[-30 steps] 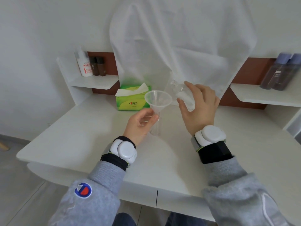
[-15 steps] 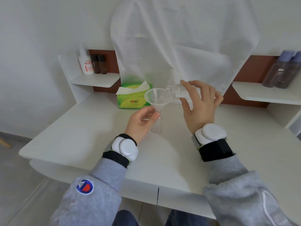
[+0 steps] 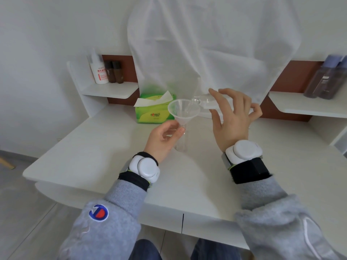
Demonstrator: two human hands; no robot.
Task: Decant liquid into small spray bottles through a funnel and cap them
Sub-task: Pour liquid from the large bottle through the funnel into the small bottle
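Note:
A clear plastic funnel [image 3: 183,111] stands in the neck of a small clear spray bottle [image 3: 181,142] on the white table [image 3: 93,151]. My left hand [image 3: 162,140] pinches the bottle's neck just under the funnel. My right hand [image 3: 231,119] holds a clear supply bottle [image 3: 203,101] tipped on its side, its mouth over the funnel's right rim. A thin clear stream runs from the mouth into the funnel. The supply bottle's rear half is hidden behind my fingers.
A green tissue pack [image 3: 153,110] lies behind the funnel. The left wall shelf [image 3: 110,90] carries a white bottle and two brown ones. The right shelf [image 3: 308,106] holds two dark bottles. A white cloth [image 3: 206,44] hangs at the back.
My right hand has tilted the supply bottle from nearly upright down to lying sideways over the funnel's rim. My left hand stays on the small bottle's neck.

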